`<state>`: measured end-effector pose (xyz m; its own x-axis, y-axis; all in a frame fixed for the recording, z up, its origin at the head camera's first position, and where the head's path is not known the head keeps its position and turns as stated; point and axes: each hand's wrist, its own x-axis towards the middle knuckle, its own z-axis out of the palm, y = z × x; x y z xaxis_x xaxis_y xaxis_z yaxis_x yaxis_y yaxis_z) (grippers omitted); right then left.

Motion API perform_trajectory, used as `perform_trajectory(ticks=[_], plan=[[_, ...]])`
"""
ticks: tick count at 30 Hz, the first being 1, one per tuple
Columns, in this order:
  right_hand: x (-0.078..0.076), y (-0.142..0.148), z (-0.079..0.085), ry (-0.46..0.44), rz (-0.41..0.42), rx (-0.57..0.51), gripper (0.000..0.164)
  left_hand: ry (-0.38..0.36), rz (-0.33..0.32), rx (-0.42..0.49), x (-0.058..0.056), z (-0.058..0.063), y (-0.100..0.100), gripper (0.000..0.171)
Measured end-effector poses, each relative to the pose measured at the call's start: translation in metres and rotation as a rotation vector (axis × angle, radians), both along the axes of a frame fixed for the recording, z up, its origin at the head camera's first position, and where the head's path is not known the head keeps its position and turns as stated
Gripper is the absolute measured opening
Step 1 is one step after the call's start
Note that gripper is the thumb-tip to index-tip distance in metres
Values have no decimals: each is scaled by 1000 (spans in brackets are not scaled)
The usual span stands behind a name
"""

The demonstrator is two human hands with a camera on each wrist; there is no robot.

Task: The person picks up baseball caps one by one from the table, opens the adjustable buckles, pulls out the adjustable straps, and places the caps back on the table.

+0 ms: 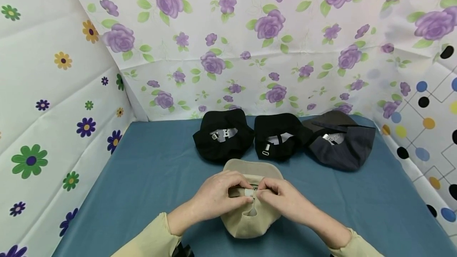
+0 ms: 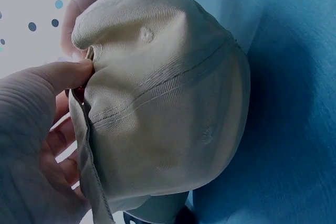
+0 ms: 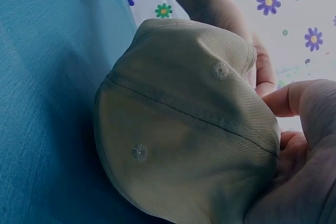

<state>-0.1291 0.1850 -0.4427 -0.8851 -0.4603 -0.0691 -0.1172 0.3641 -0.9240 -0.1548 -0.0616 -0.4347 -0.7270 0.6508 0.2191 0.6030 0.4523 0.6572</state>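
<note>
A beige baseball cap (image 1: 246,225) stands on the blue cloth at the front, its brim (image 1: 246,166) pointing away and its back opening toward me. At that opening my left hand (image 1: 216,195) pinches the cap's strap (image 1: 235,192), close to a small pale piece (image 1: 248,192) on it. From the other side my right hand (image 1: 287,201) pinches the strap's other part with thumb and forefinger. The fingertips of both hands nearly meet. In the left wrist view the crown (image 2: 168,98) bulges beside the left thumb; the right wrist view shows its eyelets and seam, while the strap there is hidden.
Behind the beige cap, a black cap (image 1: 221,152), another black cap (image 1: 275,124) and a dark grey cap (image 1: 342,156) stand in a row, back openings facing me. Patterned sheets (image 1: 221,19) enclose the blue-covered table (image 1: 153,158) at the back and sides.
</note>
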Motion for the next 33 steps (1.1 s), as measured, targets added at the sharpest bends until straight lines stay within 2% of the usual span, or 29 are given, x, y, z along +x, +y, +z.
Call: perform_trajectory(ticks=[4, 20, 26, 33], plan=[[-1, 0, 0, -4, -9, -9, 18, -73, -2, 22, -2, -1, 0, 19], [-1, 2, -1, -27, -23, -21, 18, -222, -76, 56, -5, -1, -7, 26], [0, 1, -2, -31, -18, -33, 19, -245, -62, 81, -5, -1, -6, 23], [0, -1, -1, -34, -37, -28, 18, -258, -6, 67, -2, -1, -3, 21]])
